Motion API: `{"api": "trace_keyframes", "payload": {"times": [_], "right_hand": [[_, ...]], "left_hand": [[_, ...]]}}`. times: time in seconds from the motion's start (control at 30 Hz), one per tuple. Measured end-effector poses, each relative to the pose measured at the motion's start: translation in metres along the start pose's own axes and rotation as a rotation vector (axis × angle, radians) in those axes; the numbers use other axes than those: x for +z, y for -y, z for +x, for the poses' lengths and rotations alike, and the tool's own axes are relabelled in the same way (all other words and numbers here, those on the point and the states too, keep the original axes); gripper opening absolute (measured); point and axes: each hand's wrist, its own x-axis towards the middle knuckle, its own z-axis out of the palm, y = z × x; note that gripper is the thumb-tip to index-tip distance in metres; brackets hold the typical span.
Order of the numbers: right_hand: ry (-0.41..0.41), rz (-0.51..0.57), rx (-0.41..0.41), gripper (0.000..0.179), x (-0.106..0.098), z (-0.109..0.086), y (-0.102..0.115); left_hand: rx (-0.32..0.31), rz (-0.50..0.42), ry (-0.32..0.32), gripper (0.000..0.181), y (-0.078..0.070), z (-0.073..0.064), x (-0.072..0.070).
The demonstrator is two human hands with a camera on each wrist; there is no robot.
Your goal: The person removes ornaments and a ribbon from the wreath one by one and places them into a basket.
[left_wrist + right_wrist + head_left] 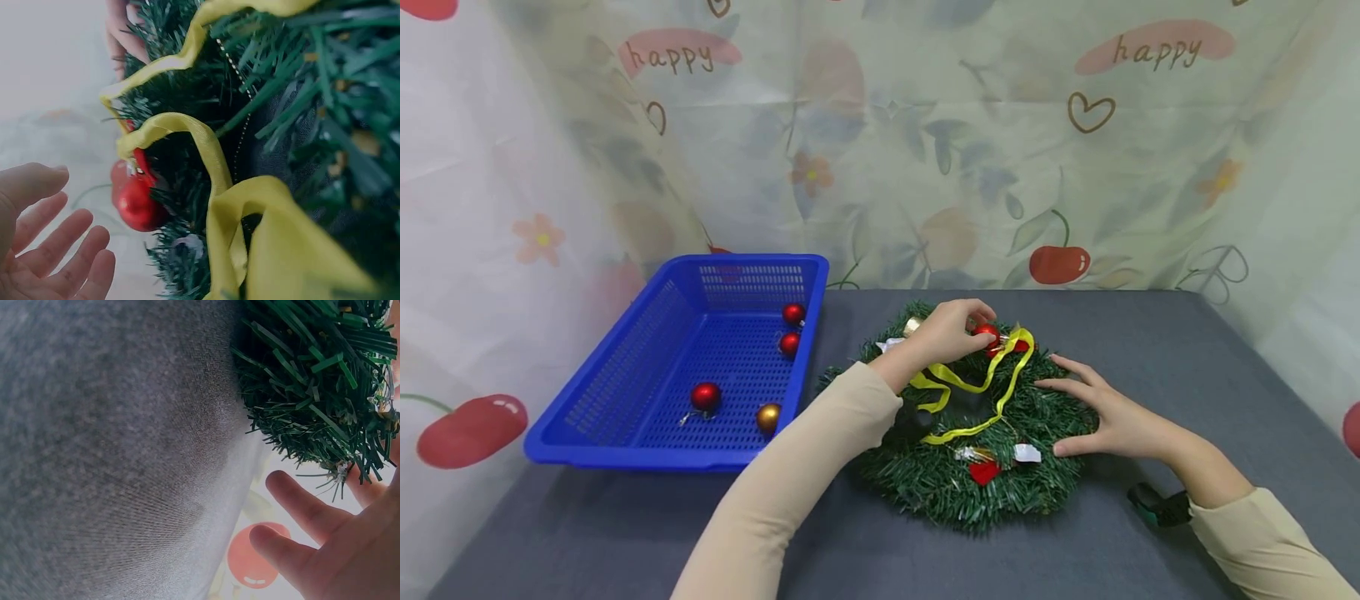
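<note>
A green tinsel wreath (970, 504) lies on the grey table. Yellow ribbon (215, 156) loops loosely over its middle and far side. My left hand (943, 332) is over the wreath's far side, beside a red ball ornament (987, 335). In the left wrist view that hand (59, 240) has its fingers extended, with a gap between them and the red ball (140, 203). At the wreath's right edge, my right hand (1123, 421) has spread fingers against the greenery. The right wrist view shows these fingers (306, 503) next to the bristles.
To the left stands a blue plastic basket (673, 457) with red balls (705, 397) and a gold ball (768, 418) inside. A red heart (984, 472) and a white tag (1027, 452) sit on the wreath's near side. A printed curtain (895, 167) hangs behind the table.
</note>
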Motion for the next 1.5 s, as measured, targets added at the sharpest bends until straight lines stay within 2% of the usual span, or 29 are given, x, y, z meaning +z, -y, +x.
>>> {"api": "trace_keyframes", "payload": {"times": [0.17, 0.4, 0.63, 0.93, 1.17, 1.5], "right_hand": [[-0.009, 0.002, -0.004, 0.071, -0.001, -0.001, 0.001], [-0.002, 0.004, -0.003, 0.070, -0.001, -0.001, 0.002], [-0.002, 0.004, 0.003, 0.071, 0.000, 0.000, 0.002], [-0.008, 0.003, 0.004, 0.071, 0.001, 0.000, 0.002], [-0.009, 0.008, 0.001, 0.071, 0.001, -0.001, 0.004], [-0.005, 0.017, 0.007, 0.071, 0.001, -0.001, 0.004]], "left_hand": [[-0.028, 0.001, -0.012, 0.036, 0.003, 0.009, 0.008], [-0.072, 0.035, -0.014, 0.041, 0.009, 0.013, 0.017], [-0.066, 0.053, 0.036, 0.044, 0.013, 0.015, 0.020], [-0.072, 0.098, 0.009, 0.033, 0.013, 0.017, 0.022], [-0.089, 0.154, 0.016, 0.040, 0.013, 0.017, 0.022], [-0.104, 0.281, -0.004, 0.039, -0.001, 0.009, 0.015]]}}
